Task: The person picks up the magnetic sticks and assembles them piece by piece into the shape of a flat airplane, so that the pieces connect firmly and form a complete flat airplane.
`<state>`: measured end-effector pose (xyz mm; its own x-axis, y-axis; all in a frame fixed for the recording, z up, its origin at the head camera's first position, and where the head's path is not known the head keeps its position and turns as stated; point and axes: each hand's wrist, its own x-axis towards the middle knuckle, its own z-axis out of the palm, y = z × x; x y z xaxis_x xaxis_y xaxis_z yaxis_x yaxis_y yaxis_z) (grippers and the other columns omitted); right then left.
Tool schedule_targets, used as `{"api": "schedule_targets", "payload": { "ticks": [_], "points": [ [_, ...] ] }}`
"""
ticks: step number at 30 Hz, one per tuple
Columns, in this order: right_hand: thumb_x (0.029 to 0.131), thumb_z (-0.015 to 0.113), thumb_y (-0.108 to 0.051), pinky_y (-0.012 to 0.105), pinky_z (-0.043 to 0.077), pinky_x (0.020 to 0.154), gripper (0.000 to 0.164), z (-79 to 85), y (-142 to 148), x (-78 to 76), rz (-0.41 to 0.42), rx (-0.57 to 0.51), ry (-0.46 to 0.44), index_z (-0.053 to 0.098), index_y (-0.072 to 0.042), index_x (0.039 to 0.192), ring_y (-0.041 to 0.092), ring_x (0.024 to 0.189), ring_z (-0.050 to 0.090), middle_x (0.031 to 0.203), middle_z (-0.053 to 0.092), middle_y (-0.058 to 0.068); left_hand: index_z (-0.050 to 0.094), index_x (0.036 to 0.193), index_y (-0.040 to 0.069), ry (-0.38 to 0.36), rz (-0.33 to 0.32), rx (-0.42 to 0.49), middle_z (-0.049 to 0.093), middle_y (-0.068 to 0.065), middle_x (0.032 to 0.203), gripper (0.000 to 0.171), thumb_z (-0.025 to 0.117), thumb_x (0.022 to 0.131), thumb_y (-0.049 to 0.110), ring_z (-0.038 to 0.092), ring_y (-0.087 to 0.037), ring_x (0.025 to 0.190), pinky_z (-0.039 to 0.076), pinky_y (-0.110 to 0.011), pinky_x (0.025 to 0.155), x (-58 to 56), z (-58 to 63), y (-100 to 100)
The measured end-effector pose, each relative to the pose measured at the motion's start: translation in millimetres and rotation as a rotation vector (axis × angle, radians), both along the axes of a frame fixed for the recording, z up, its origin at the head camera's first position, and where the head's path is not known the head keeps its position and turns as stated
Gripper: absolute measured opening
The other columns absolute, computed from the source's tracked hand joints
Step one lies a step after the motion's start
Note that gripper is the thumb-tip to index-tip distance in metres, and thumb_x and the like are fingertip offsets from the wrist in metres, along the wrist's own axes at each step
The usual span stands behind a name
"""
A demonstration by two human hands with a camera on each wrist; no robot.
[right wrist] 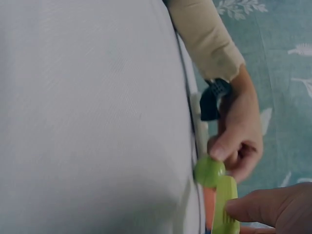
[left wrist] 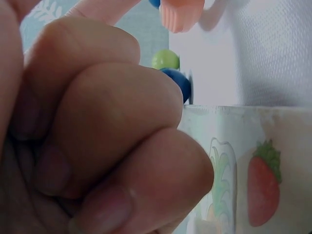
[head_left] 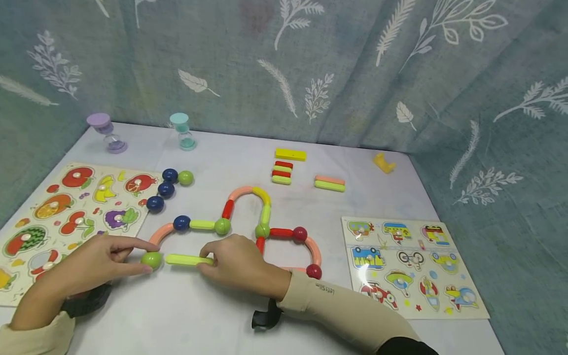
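My left hand [head_left: 99,259] pinches a green ball [head_left: 152,260] between thumb and index finger; its other fingers are curled in the left wrist view. The ball sits at the lower end of a pink curved stick [head_left: 160,233], which leads up to a blue ball [head_left: 181,223]. Between right thumb and fingertips, my right hand [head_left: 241,261] pinches a straight light green stick [head_left: 184,260], whose left end points at the green ball across a small gap. Beyond the right hand, the joined sticks and balls form an arch, with a second green ball [head_left: 222,226] at its left foot.
A fruit puzzle board [head_left: 144,223] lies left, a vehicle puzzle board [head_left: 348,229] right. Several blue balls [head_left: 166,190] rest by the fruit board. Loose sticks [head_left: 330,185] and a yellow block [head_left: 290,155] lie farther back. Two hourglasses [head_left: 187,143] stand at the back left.
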<state>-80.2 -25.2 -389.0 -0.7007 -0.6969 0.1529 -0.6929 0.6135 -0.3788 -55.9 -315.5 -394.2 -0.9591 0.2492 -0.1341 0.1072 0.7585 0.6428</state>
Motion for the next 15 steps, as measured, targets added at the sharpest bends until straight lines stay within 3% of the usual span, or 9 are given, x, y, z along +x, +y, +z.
{"api": "schedule_targets", "payload": {
  "ticks": [15],
  "points": [
    [0.083,0.068,-0.035,0.017,0.029,0.039,0.015,-8.0,-16,0.6,-0.008,0.026,-0.037,0.072,-0.028,0.094,-0.002,0.042,0.038,0.045,0.043,-0.017,0.072,0.1,0.028,0.008,-0.004,0.014,0.026,0.009,0.057,0.037,0.079,0.068,0.044,0.026,-0.003,0.048,0.026,-0.023,0.04,0.5,0.5,0]
  ]
}}
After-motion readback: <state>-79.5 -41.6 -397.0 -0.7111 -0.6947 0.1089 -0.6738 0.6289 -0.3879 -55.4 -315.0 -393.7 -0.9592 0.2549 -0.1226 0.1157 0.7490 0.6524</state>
